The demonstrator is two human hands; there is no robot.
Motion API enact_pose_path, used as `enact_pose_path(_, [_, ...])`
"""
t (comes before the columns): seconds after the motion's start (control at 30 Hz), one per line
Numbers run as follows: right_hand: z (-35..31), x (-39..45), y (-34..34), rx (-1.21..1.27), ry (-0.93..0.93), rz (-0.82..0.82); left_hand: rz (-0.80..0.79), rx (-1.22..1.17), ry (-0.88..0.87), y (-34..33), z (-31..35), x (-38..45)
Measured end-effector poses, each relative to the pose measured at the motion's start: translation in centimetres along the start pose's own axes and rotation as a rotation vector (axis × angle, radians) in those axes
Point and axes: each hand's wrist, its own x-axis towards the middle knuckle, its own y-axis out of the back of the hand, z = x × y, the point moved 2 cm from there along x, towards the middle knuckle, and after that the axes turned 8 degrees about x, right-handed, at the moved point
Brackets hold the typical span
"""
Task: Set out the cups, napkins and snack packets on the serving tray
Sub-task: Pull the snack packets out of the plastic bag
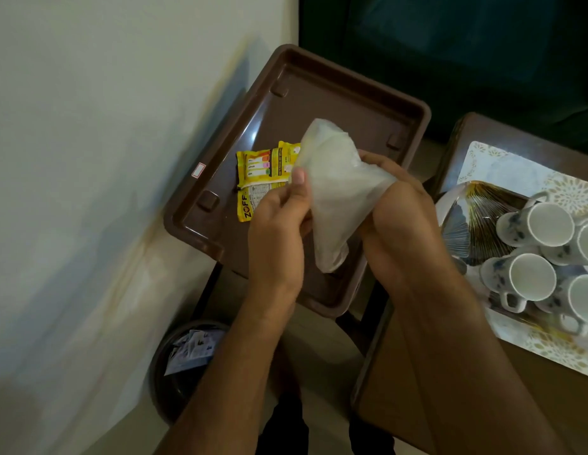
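A brown plastic serving tray [332, 93] rests on a stand near the wall. Yellow snack packets [260, 172] lie flat on its left part. Above the tray, my left hand [279, 224] and my right hand [397, 215] both grip a translucent white plastic bag [335, 188] with something pale inside. My left thumb presses the bag's left edge and my right hand clutches its right side. To the right, several white cups [532, 277] with blue flower prints lie on their sides on a patterned tray [503, 172].
The patterned tray stands on a brown side table [401, 389] at the right. A dark round bin [184, 362] with papers inside is on the floor below the stand. A pale wall [105, 126] runs along the left. A dark sofa [466, 44] is behind.
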Motion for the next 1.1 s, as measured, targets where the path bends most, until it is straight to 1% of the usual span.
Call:
enact_pose_path(0.07, [0.2, -0.5, -0.3, -0.031, -0.081, -0.021, -0.009, -0.165, 0.098, -0.1, 1.0, 0.2])
enact_pose_path(0.13, [0.4, -1.1, -0.8, -0.079, -0.153, -0.039, -0.021, -0.248, 0.162, -0.1, 1.8, 0.4])
enact_pose_path(0.2, [0.6, -2.1, -1.1, -0.203, -0.096, -0.076, -0.012, -0.255, 0.201, -0.1, 2.1, 0.5])
enact_pose_path(0.27, [0.8, -3.0, -1.4, -0.278, 0.002, -0.067, 0.054, -0.216, 0.207, 0.0, 1.9, 0.7])
enact_pose_path(0.37, [1.4, -3.8, -1.2, -0.407, 0.114, -0.005, 0.172, -0.234, 0.166, 0.8, 1.2, 0.7])
enact_pose_path(0.43, [1.3, -3.9, -1.0, -0.473, 0.112, 0.011, 0.210, -0.294, 0.120, 1.8, 0.7, 0.7])
enact_pose_path(0.5, [1.1, -4.0, -0.6, -0.537, 0.057, -0.056, 0.219, -0.313, 0.061, 2.7, 0.2, 0.7])
enact_pose_path(0.57, [0.8, -4.3, -0.4, -0.555, -0.035, -0.162, 0.204, -0.283, 0.016, 3.4, -0.3, 0.4])
enact_pose_path(0.67, [0.1, -4.9, -0.6, -0.563, -0.141, -0.311, 0.171, -0.257, -0.012, 4.6, -1.2, -0.1])
enact_pose_path(0.77, [0.3, -5.2, -1.1, -0.571, -0.168, -0.442, 0.177, -0.291, -0.032, 6.4, -2.6, -0.6])
enact_pose_path(0.83, [1.1, -5.7, -1.9, -0.708, -0.079, -0.552, 0.241, -0.239, -0.044, 7.5, -3.8, -0.9])
enact_pose_path(0.9, [2.7, -6.4, -3.0, -0.921, 0.053, -0.632, 0.342, -0.143, -0.041, 8.4, -4.9, -1.2])
enact_pose_path(0.93, [3.6, -6.8, -3.6, -0.994, 0.122, -0.630, 0.393, -0.082, -0.048, 8.9, -5.5, -1.5])
enact_pose_path(1.0, [5.4, -7.1, -4.5, -0.995, 0.233, -0.549, 0.467, 0.086, -0.094, 10.1, -6.2, -2.3])
enact_pose_path(1.03, [6.4, -7.2, -4.8, -0.973, 0.273, -0.507, 0.481, 0.154, -0.126, 10.7, -6.4, -2.9])
enact_pose_path(1.1, [7.8, -7.9, -5.4, -0.967, 0.345, -0.454, 0.472, 0.213, -0.179, 11.7, -6.8, -4.3])
